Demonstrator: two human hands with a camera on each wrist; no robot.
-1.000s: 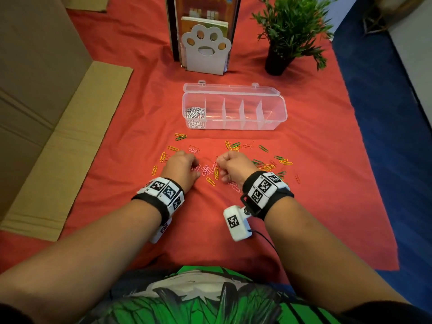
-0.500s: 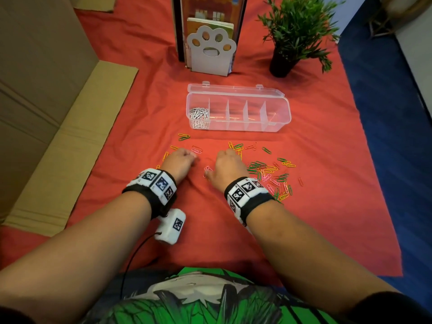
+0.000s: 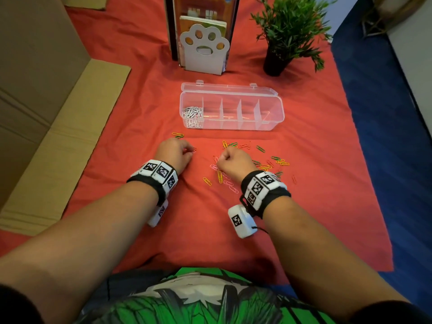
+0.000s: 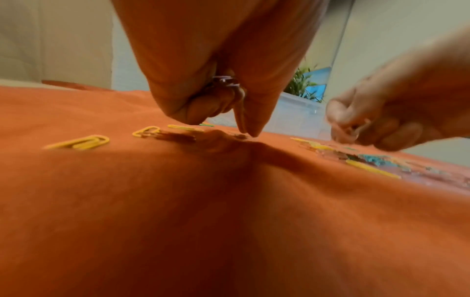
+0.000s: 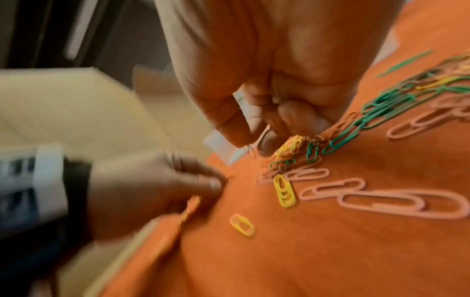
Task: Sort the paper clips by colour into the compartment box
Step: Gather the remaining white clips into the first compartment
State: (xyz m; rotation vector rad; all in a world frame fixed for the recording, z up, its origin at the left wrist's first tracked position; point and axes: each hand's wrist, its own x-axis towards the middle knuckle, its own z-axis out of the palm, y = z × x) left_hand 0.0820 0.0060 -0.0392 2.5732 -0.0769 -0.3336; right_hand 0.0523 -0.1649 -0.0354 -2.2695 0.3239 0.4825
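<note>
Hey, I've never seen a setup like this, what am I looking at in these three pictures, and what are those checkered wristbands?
No machine here: a person sorts paper clips with bare hands. The checkered wristbands carry small cameras. One picture comes from a camera on the head, looking down; the other two look along each hand from the wrists.

On the red cloth stands a clear compartment box, lid open, with silver clips in its leftmost compartment. Yellow, green and pink clips lie loose in front of it. Behind are a potted plant and a paw-shaped stand.

The left hand holds a few pale clips under its curled fingers. The right hand is curled too and seems to pinch a thin clip, though that part is blurred.
</note>
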